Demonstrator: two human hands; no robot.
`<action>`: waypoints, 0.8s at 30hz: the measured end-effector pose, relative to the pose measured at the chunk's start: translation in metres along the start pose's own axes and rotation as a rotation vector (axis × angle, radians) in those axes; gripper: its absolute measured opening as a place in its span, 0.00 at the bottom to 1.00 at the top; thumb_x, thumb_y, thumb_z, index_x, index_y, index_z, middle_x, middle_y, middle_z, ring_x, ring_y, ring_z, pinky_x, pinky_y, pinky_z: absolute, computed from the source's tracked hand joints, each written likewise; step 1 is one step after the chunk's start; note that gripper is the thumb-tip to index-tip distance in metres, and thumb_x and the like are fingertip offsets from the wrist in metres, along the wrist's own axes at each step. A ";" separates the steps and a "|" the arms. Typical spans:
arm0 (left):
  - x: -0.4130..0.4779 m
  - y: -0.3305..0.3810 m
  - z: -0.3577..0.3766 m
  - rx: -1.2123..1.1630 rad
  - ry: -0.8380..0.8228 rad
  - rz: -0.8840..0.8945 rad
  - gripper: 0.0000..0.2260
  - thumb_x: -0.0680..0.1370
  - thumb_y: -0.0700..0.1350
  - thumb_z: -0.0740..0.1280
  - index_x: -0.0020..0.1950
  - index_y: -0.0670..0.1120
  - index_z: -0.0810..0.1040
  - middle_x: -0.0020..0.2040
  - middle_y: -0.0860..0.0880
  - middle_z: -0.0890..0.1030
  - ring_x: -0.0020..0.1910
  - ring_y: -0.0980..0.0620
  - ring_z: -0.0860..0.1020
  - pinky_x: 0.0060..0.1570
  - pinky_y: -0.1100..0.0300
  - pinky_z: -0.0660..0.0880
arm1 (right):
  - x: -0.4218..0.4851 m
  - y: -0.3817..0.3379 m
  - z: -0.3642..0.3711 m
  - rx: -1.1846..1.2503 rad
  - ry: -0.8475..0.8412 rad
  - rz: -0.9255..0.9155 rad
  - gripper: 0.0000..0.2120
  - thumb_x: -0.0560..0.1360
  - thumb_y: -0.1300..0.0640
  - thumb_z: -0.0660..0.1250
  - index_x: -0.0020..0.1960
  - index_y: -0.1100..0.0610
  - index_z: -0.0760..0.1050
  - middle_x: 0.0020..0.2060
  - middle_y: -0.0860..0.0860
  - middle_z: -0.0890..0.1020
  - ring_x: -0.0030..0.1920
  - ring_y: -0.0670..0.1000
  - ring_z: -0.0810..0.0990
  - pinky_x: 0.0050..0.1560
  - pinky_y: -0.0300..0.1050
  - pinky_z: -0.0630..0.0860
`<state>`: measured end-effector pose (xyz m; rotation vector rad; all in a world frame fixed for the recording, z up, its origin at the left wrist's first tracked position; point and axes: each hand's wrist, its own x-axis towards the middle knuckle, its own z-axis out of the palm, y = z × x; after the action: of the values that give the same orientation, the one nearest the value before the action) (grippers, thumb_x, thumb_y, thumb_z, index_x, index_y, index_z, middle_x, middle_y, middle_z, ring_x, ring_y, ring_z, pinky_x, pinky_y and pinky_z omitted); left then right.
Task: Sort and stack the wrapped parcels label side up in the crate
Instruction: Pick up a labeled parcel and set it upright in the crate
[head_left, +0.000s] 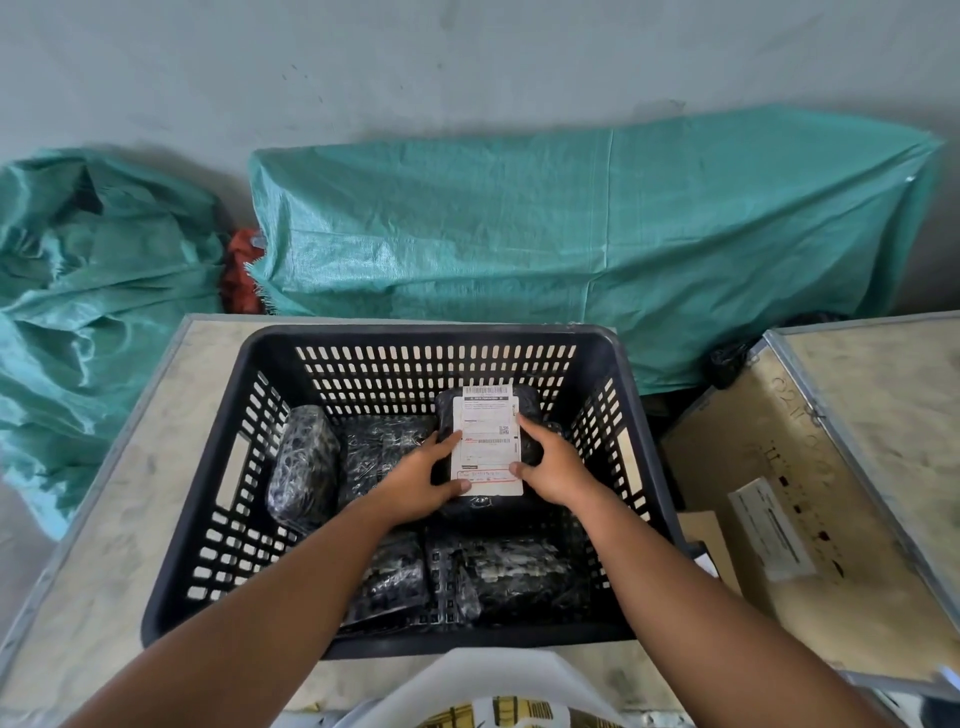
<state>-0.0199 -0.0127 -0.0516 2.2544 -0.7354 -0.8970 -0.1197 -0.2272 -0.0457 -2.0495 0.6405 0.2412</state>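
Observation:
A black slotted plastic crate stands on a pale board in front of me. Inside it lie several parcels wrapped in black bubble film. One parcel sits at the back right with its white shipping label facing up. My left hand grips its left edge and my right hand grips its right edge, thumbs on the label's lower corners. Another wrapped parcel stands tilted against the crate's left wall. More parcels lie flat along the near side, no labels showing.
Green woven sacks lean on the wall behind the crate, and another slumps at the left. A wooden box with a paper label stands at the right. A white rim shows at the bottom edge.

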 end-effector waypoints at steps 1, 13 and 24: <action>-0.001 0.004 -0.006 0.008 -0.009 0.015 0.36 0.79 0.52 0.72 0.83 0.52 0.59 0.84 0.48 0.55 0.80 0.45 0.60 0.77 0.50 0.60 | -0.003 -0.004 -0.004 -0.011 -0.014 -0.002 0.37 0.76 0.63 0.75 0.81 0.50 0.63 0.76 0.52 0.70 0.74 0.52 0.70 0.65 0.35 0.64; -0.075 0.063 -0.016 0.149 -0.212 0.188 0.29 0.77 0.56 0.73 0.77 0.57 0.70 0.74 0.59 0.74 0.72 0.59 0.71 0.73 0.59 0.66 | -0.104 -0.015 -0.054 -0.232 -0.367 0.037 0.24 0.69 0.57 0.82 0.60 0.39 0.82 0.64 0.44 0.77 0.61 0.45 0.77 0.51 0.35 0.73; -0.074 0.041 0.013 0.214 -0.443 0.131 0.37 0.69 0.50 0.81 0.77 0.57 0.72 0.65 0.60 0.80 0.59 0.63 0.76 0.51 0.72 0.69 | -0.110 -0.005 -0.032 -0.356 -0.378 0.012 0.20 0.66 0.60 0.84 0.52 0.46 0.83 0.50 0.45 0.81 0.54 0.48 0.81 0.51 0.41 0.74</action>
<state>-0.0861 0.0058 -0.0006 2.1740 -1.2112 -1.3259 -0.2124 -0.2138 0.0200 -2.2509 0.3936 0.7755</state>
